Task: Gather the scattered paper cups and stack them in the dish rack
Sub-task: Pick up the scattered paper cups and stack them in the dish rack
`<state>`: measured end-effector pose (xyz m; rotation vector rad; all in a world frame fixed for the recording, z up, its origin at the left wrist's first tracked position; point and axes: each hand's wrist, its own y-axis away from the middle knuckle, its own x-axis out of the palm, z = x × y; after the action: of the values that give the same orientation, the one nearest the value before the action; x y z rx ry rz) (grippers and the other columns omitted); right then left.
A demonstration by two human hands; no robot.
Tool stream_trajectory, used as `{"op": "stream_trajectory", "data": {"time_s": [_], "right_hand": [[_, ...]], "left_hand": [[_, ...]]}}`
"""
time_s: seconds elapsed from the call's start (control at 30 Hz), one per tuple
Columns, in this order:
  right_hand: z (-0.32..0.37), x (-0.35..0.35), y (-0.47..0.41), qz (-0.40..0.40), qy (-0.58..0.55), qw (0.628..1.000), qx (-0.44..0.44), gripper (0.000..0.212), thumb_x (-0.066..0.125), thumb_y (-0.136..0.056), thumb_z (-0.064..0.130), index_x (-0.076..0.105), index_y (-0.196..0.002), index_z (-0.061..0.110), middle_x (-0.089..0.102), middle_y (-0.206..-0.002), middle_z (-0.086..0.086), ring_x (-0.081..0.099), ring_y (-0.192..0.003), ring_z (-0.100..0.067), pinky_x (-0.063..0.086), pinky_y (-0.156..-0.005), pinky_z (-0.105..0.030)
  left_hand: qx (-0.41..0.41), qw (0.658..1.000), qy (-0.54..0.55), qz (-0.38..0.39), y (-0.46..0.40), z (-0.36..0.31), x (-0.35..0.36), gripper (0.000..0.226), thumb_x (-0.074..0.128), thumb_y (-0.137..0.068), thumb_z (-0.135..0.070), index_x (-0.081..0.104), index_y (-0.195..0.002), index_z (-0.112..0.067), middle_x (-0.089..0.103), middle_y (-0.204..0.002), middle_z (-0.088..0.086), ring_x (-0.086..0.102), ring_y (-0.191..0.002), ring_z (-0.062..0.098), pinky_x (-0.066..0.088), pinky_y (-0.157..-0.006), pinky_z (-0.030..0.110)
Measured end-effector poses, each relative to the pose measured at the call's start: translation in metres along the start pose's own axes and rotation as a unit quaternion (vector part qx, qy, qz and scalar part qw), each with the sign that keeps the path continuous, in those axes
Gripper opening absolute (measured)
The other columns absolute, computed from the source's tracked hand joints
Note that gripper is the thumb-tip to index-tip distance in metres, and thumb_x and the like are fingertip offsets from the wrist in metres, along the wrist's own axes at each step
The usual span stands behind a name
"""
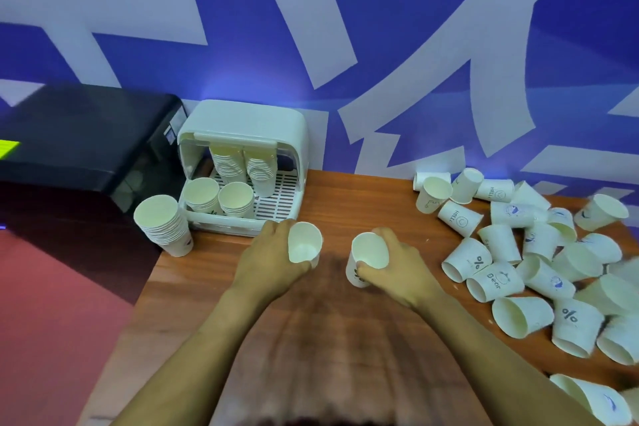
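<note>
Left hand (268, 261): grips one white paper cup (304, 241) above the brown wooden desk (345, 204).
Right hand (397, 270): grips another white cup (367, 254).
White plastic dish rack (242, 162): holds cup stacks.
Scattered cups (539, 259): desk's right side.

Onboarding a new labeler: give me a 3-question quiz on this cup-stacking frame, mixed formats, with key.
1. True or false: both hands hold a paper cup.
2. Multiple choice: the loose cups lie mostly A) on the right side of the table, B) inside the black appliance, C) on the red floor.
3. Fill in: the cup stack outside the rack stands to the rack's ____ side in the picture.

Key
1. True: the left hand grips one cup, the right hand grips another cup.
2. A: the scattered cups cover the right of the table.
3. Left: the outside stack stands left of the dish rack, at the table's corner.
</note>
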<state>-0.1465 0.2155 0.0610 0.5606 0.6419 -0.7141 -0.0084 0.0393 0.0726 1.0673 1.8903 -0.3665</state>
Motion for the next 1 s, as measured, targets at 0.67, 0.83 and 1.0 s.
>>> {"op": "stream_trajectory", "data": {"time_s": [0.67, 0.83, 1.0], "right_hand": [[0.162, 0.063, -0.084, -0.075, 0.047, 0.99, -0.111, 0.067, 0.073, -0.068, 0.042, 0.039, -0.126, 0.036, 0.059, -0.112, 0.001, 0.057, -0.099, -0.023, 0.048, -0.08, -0.033], [0.201, 0.097, -0.104, -0.07, 0.03, 0.989, -0.128, 0.063, 0.071, -0.068, 0.045, 0.039, -0.121, 0.035, 0.056, -0.113, 0.0, 0.052, -0.098, -0.02, 0.048, -0.08, -0.034], [0.219, 0.126, -0.125, -0.041, 0.01, 0.992, -0.119, 0.064, 0.07, -0.072, 0.044, 0.037, -0.127, 0.036, 0.049, -0.122, 0.005, 0.041, -0.103, -0.012, 0.039, -0.083, -0.029]], "left_hand": [[-0.011, 0.996, 0.022, -0.086, -0.06, 0.116, -0.131, 0.069, 0.07, -0.076, -0.045, 0.039, -0.136, -0.031, 0.041, -0.132, -0.001, 0.049, -0.118, 0.024, 0.044, -0.088, 0.038], [-0.02, 0.994, -0.003, -0.105, -0.082, 0.151, -0.163, 0.068, 0.068, -0.076, -0.047, 0.038, -0.135, -0.031, 0.04, -0.13, -0.002, 0.05, -0.115, 0.025, 0.043, -0.08, 0.037], [-0.007, 0.997, -0.024, -0.075, -0.108, 0.17, -0.165, 0.07, 0.069, -0.077, -0.048, 0.037, -0.136, -0.029, 0.042, -0.131, 0.0, 0.051, -0.112, 0.025, 0.047, -0.083, 0.038]]}}
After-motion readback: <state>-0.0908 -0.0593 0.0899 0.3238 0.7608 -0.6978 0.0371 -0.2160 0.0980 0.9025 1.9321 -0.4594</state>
